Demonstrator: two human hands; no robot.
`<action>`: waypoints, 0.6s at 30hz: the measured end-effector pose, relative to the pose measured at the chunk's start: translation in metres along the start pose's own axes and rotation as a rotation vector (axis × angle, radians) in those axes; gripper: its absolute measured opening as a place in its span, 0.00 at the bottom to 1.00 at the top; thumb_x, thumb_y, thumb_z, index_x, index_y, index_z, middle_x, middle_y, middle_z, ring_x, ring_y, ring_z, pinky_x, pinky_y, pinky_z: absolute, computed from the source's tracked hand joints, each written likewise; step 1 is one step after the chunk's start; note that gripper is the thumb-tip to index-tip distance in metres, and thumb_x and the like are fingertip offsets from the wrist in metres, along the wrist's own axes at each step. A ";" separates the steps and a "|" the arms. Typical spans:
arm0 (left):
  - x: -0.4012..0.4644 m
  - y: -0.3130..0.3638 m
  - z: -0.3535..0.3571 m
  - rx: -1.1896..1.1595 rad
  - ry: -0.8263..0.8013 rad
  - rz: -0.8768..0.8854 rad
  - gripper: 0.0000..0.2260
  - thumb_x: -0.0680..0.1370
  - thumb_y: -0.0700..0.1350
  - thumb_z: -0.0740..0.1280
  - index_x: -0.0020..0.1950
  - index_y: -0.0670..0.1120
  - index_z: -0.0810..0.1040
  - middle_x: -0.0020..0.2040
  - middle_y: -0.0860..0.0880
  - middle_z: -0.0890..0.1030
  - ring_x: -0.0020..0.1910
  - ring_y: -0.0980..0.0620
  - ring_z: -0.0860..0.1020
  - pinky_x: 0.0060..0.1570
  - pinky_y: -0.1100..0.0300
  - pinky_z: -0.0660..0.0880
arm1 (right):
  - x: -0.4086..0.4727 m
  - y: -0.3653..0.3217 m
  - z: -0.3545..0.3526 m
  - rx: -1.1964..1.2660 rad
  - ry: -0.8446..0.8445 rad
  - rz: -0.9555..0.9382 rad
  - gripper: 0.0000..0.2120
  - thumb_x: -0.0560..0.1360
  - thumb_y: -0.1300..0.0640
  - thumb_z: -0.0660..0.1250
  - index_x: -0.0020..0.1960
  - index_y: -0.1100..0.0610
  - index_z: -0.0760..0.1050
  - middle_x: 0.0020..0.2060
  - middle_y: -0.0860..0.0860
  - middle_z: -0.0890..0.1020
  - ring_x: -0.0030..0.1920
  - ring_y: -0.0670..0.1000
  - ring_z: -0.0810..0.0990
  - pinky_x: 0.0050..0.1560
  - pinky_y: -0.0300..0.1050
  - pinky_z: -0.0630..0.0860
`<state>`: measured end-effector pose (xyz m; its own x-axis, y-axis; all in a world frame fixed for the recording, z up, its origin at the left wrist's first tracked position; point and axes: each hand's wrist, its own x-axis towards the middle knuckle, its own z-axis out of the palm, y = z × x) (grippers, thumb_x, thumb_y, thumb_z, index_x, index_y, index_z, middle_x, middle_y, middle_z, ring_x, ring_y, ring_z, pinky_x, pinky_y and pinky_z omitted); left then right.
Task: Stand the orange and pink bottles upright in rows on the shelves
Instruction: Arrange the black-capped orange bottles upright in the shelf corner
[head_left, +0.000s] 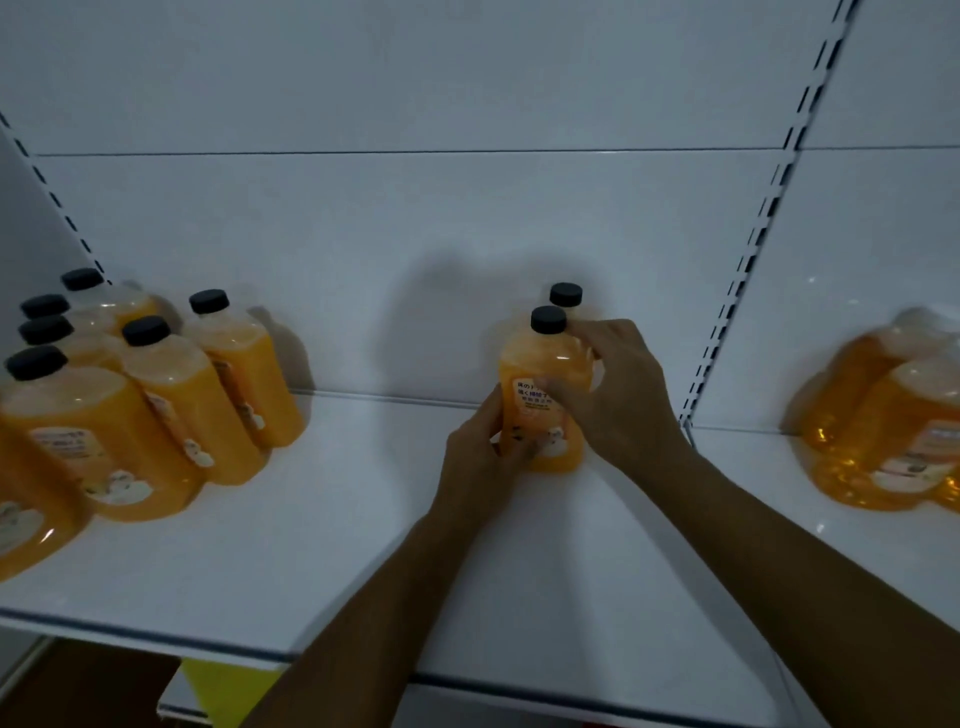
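Front orange bottle (543, 395) stands upright on white shelf (322, 545), long axis vertical, second bottle (567, 295) directly behind; left hand (480, 457) grips its base, right hand (618, 395) wraps its shoulder, both equally near

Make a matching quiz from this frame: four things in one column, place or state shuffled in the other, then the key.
Column 1:
1. front orange bottle
2. rear bottle
3. bottle cluster
4. yellow object

Column 2:
A. below the shelf
B. left end of the shelf
C. held by left hand and right hand
D. mostly hidden, only its cap clear

Pairs: 1-C, 2-D, 3-B, 4-A
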<state>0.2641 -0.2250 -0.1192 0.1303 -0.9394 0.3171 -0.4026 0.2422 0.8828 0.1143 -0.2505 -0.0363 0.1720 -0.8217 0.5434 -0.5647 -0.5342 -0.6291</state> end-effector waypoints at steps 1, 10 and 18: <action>0.000 -0.002 0.001 0.009 -0.005 -0.004 0.23 0.75 0.48 0.73 0.68 0.53 0.73 0.55 0.58 0.82 0.52 0.63 0.80 0.48 0.69 0.77 | -0.001 0.002 0.001 0.011 0.006 0.004 0.25 0.68 0.55 0.77 0.63 0.53 0.74 0.54 0.48 0.72 0.49 0.42 0.70 0.48 0.19 0.62; -0.004 0.005 0.004 0.040 -0.021 -0.033 0.28 0.70 0.57 0.72 0.70 0.57 0.71 0.55 0.58 0.82 0.52 0.63 0.80 0.50 0.64 0.78 | -0.008 0.001 0.002 -0.033 0.022 0.043 0.27 0.70 0.55 0.74 0.67 0.53 0.71 0.61 0.53 0.71 0.58 0.53 0.74 0.53 0.47 0.72; -0.006 0.015 0.009 -0.001 -0.054 -0.089 0.29 0.71 0.56 0.71 0.70 0.57 0.67 0.55 0.61 0.77 0.52 0.60 0.77 0.49 0.68 0.73 | -0.015 -0.001 0.001 -0.037 0.021 0.061 0.28 0.72 0.56 0.72 0.70 0.53 0.67 0.64 0.54 0.69 0.58 0.54 0.73 0.53 0.45 0.70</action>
<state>0.2493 -0.2178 -0.1107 0.1166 -0.9690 0.2179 -0.3905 0.1570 0.9071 0.1130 -0.2380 -0.0438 0.1191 -0.8479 0.5166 -0.6030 -0.4751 -0.6408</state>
